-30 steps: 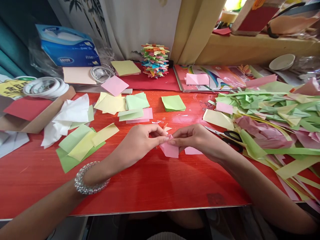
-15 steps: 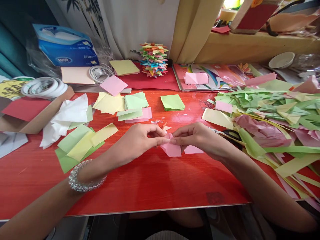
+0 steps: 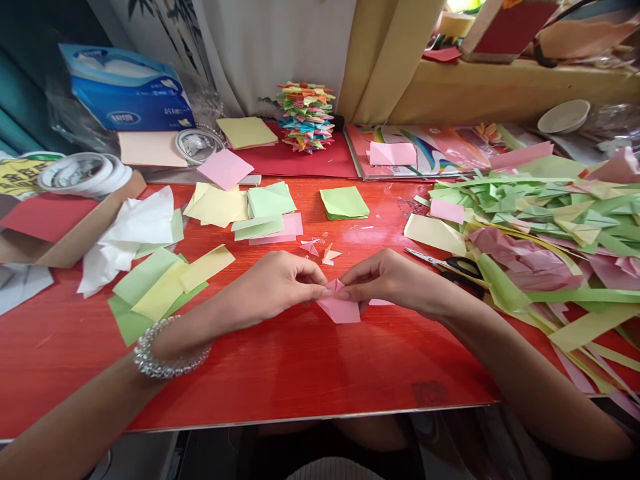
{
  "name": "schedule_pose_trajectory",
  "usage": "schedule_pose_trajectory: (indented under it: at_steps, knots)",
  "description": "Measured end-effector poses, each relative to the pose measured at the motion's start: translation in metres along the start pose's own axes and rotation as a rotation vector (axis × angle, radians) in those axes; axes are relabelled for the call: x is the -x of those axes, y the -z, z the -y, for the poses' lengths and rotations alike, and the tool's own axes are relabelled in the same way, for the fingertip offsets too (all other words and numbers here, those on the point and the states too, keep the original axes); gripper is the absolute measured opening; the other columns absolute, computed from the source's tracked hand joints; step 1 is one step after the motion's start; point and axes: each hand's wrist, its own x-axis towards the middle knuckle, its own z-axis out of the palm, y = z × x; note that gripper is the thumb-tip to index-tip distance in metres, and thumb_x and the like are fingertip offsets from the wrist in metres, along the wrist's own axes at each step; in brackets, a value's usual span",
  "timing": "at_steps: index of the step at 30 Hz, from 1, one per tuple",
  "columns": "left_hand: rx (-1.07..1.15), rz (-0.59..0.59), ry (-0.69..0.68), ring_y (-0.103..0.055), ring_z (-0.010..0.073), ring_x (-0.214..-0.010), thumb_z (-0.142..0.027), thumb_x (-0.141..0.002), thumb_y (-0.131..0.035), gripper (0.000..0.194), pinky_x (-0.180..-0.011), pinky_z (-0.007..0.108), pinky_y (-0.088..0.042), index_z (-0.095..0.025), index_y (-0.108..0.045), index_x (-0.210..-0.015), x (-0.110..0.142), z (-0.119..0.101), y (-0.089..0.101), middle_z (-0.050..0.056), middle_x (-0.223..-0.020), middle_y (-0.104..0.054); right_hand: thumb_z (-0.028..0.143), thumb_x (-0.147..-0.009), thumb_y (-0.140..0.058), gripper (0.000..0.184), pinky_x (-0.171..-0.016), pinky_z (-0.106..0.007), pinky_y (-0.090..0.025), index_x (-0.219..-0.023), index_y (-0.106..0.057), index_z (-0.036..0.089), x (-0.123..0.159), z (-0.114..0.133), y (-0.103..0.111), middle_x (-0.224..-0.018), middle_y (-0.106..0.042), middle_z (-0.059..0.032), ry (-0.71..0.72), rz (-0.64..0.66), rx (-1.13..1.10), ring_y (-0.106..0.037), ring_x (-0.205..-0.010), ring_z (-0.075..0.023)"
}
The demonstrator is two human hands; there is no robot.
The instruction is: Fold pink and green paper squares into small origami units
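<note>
A small folded pink paper [image 3: 340, 308] is held just above the red table [image 3: 300, 373] at its middle. My left hand [image 3: 275, 283] pinches its left upper corner with thumb and fingertips. My right hand [image 3: 390, 279] pinches the right upper corner, fingers pressed together. Another pink scrap [image 3: 381, 303] peeks out under my right hand. A beaded bracelet [image 3: 170, 350] is on my left wrist.
Scissors [image 3: 450, 265] lie right of my right hand, beside a big heap of green, yellow and pink paper strips [image 3: 540, 227]. Green and yellow sheets [image 3: 160, 283], white tissue [image 3: 135, 233], tape rolls [image 3: 85, 172], a tissue box [image 3: 125, 90] and a stack of folded coloured pieces [image 3: 306, 117] lie behind.
Both hands with the pink paper have shifted slightly toward me and pressed its top corner tighter. Small paper bits behind the hands now show.
</note>
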Motion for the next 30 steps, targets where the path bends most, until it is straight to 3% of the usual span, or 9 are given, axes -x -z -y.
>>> schedule_pose_trajectory:
  at_steps: [5, 20, 27, 30]
  knots:
    - [0.058, -0.033, -0.008, -0.059, 0.0147, -0.074, -0.037, -0.08, -0.056, 0.021, -0.064, 0.024, -0.04, -0.02, -0.066, -0.078, 0.0002, -0.0011, -0.0011, -0.001, -0.079, -0.066, 0.029, -0.071, -0.066, 0.015, -0.057, -0.023, -0.046, -0.073, -0.072, 0.016, -0.0007, -0.0016, -0.0013, -0.063, -0.064, -0.0005, 0.005, 0.018, 0.034, -0.057, -0.058, -0.0107]
    - [0.061, -0.102, -0.029, -0.052, 0.0132, -0.066, -0.035, -0.081, -0.056, 0.02, -0.06, 0.025, -0.037, -0.018, -0.063, -0.073, 0.0016, -0.0028, -0.0067, -0.001, -0.07, -0.061, 0.033, -0.073, -0.062, 0.019, -0.051, -0.022, -0.037, -0.068, -0.063, 0.015, -0.0021, -0.0049, -0.0067, -0.06, -0.054, 0.0012, 0.059, 0.001, 0.146, -0.048, -0.056, -0.0092]
    - [0.233, -0.232, -0.038, -0.05, 0.0116, -0.064, -0.035, -0.081, -0.057, 0.02, -0.06, 0.024, -0.039, -0.017, -0.062, -0.073, -0.0018, -0.0003, -0.0057, 0.0, -0.074, -0.059, 0.042, -0.076, -0.061, 0.028, -0.05, -0.022, -0.032, -0.067, -0.058, 0.016, 0.0022, 0.0002, -0.0015, -0.061, -0.052, 0.0017, 0.174, -0.115, 0.147, -0.045, -0.056, -0.0088]
    - [0.323, -0.247, 0.001, -0.049, 0.0096, -0.055, -0.034, -0.08, -0.058, 0.017, -0.054, 0.023, -0.039, -0.017, -0.059, -0.075, -0.0017, -0.0015, -0.0041, -0.002, -0.067, -0.056, 0.041, -0.08, -0.058, 0.026, -0.057, -0.023, -0.037, -0.075, -0.062, 0.016, 0.0026, 0.0023, -0.0023, -0.07, -0.057, -0.0003, 0.253, -0.264, 0.068, -0.05, -0.065, -0.0105]
